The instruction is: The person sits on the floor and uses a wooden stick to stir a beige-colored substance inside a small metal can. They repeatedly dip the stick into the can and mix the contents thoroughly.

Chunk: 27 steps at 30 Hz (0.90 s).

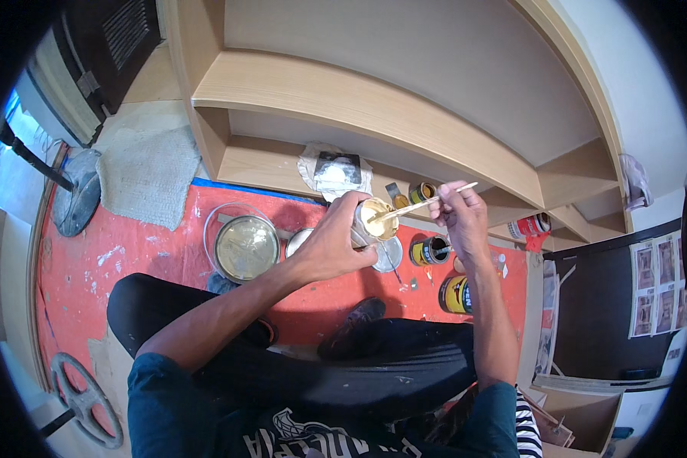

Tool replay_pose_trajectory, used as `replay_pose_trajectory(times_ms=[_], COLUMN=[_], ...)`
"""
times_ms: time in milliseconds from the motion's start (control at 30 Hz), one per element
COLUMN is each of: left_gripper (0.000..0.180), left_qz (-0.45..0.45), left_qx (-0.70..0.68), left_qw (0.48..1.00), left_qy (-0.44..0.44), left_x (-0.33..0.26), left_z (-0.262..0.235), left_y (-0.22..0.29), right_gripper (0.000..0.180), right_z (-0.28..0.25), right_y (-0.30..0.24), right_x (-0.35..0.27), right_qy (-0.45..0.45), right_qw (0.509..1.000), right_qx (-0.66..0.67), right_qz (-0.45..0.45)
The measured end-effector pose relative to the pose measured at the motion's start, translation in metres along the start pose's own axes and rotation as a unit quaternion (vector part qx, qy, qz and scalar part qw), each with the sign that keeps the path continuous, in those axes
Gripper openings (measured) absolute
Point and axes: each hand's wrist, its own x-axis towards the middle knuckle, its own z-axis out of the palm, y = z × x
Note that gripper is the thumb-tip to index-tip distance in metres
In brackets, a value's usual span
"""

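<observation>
From my remote station I read the scene left to right: one dark pole rises from one round, paint-spotted base (76,200), beside one grey cloth (149,175) of coarse, woven texture. One red sheet (160,263), smooth and splashed white, covers the floor; on it stands one large round pail (246,248), metallic in look, with a thin hooped handle. At centre, the left hand (332,240) is wrapped around one small can (375,217), which it holds tilted above the sheet; a thick cream-coloured substance fills its mouth. One slender pale stick (416,207), coated at its lower end, enters this can, its upper part pinched between thumb and fingers of the right hand (460,208). Farther right I count two yellow-and-black cylindrical cans: one open (430,250), with a dark interior, and one partly behind the right forearm (456,294), its contents hidden. One red-and-white can (528,226) stands rightmost.
</observation>
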Motion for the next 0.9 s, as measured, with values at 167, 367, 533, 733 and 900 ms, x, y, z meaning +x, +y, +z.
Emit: replay_pose_trajectory(times_ms=[167,367,533,733,900], left_gripper=[0.075,0.067,0.074,0.073,0.075], left_qz=[-0.032,-0.006,-0.012,0.001,-0.018], left_qx=[-0.037,-0.007,-0.043,-0.006,-0.026], left_qw=[0.998,1.000,0.999,0.999,0.996], left_qy=[-0.033,0.001,-0.002,0.039,0.085], left_x=[-0.001,-0.001,0.001,0.004,0.007], left_z=[0.000,0.001,0.000,0.002,0.010], left_y=[-0.002,-0.009,-0.005,0.002,0.003], right_gripper=[0.011,0.011,0.011,0.009,0.006], right_z=[-0.007,-0.011,-0.014,-0.023,-0.041], right_y=[-0.001,-0.005,-0.011,0.001,-0.011], right_x=[0.005,0.004,0.000,0.010,0.014], right_qy=[0.015,0.026,0.010,0.009,0.022], right_qw=[1.000,0.999,0.999,1.000,0.997], right_qx=[-0.015,-0.025,0.015,-0.012,0.067], right_qz=[-0.018,-0.029,-0.027,-0.019,-0.045])
